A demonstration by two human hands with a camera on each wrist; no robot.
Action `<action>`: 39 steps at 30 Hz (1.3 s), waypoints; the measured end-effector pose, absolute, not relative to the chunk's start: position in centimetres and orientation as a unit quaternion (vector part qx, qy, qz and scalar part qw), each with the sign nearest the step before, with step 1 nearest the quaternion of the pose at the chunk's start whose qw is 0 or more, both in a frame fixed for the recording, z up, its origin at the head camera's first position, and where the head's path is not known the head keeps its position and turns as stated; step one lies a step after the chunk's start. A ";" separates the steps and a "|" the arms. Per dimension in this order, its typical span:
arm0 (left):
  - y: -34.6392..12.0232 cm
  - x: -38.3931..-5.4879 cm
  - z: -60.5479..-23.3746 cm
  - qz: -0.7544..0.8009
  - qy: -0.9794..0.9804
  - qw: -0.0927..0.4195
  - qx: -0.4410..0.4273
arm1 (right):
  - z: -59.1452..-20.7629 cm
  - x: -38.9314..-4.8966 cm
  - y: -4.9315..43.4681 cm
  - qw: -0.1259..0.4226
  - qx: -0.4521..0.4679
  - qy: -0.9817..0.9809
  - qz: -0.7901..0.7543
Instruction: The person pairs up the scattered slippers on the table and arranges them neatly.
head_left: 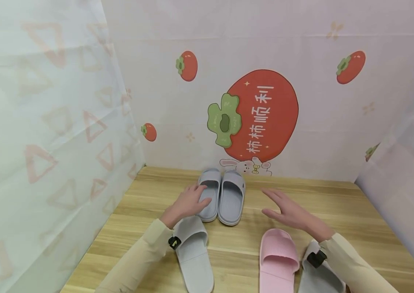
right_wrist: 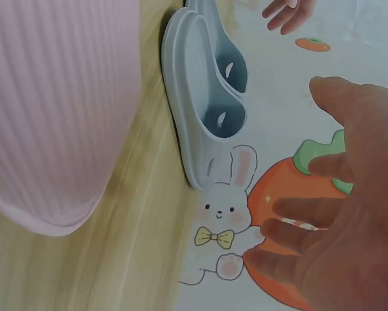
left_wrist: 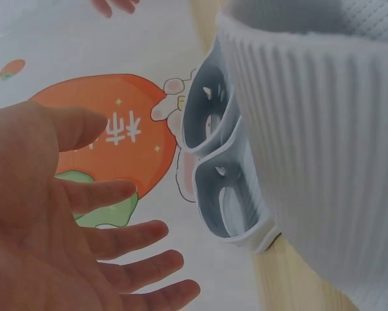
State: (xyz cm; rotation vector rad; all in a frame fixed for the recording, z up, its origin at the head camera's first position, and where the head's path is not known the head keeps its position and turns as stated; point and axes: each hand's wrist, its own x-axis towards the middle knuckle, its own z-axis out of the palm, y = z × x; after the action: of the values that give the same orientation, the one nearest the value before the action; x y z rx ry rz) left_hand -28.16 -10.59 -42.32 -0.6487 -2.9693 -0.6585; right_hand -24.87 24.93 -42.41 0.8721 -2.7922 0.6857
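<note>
Two blue-grey slippers stand side by side near the back wall, the left slipper (head_left: 212,203) close against the right slipper (head_left: 231,205). My left hand (head_left: 186,203) is above the outer edge of the left one, fingers spread and holding nothing; the left wrist view shows a gap between that hand (left_wrist: 109,227) and the slippers. Under its wrist lies a light grey slipper (head_left: 197,262). My right hand (head_left: 290,209) hovers with loosely extended fingers, empty, beyond a pink slipper (head_left: 277,260). A grey slipper (head_left: 318,274) lies partly hidden beneath the right forearm.
The wooden surface (head_left: 240,252) meets a printed back wall (head_left: 320,154) with a large persimmon drawing (head_left: 280,118). A patterned cloth wall (head_left: 64,134) rises at the left, and another pale wall (head_left: 408,195) stands at the right.
</note>
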 end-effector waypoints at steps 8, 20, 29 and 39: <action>-11.1 -26.9 -42.6 -0.219 -0.955 0.005 -0.199 | -42.6 -23.3 25.6 0.067 0.279 -0.930 0.228; -11.9 -26.0 -43.6 -0.226 -0.955 -0.014 -0.191 | -43.3 -22.3 26.9 0.044 0.263 -0.933 0.243; -12.7 -25.4 -44.5 -0.230 -0.956 -0.033 -0.177 | -44.6 -22.0 27.5 0.034 0.268 -0.934 0.234; -12.8 -25.3 -45.3 -0.232 -0.954 -0.041 -0.186 | -44.7 -21.3 28.5 0.010 0.251 -0.940 0.233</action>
State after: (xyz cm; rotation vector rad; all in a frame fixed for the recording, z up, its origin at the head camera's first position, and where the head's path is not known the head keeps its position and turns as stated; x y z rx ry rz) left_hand -25.27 -12.81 -45.33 -0.6008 -3.0765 -0.7479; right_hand -21.25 28.45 -44.66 0.7828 -2.9333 0.7259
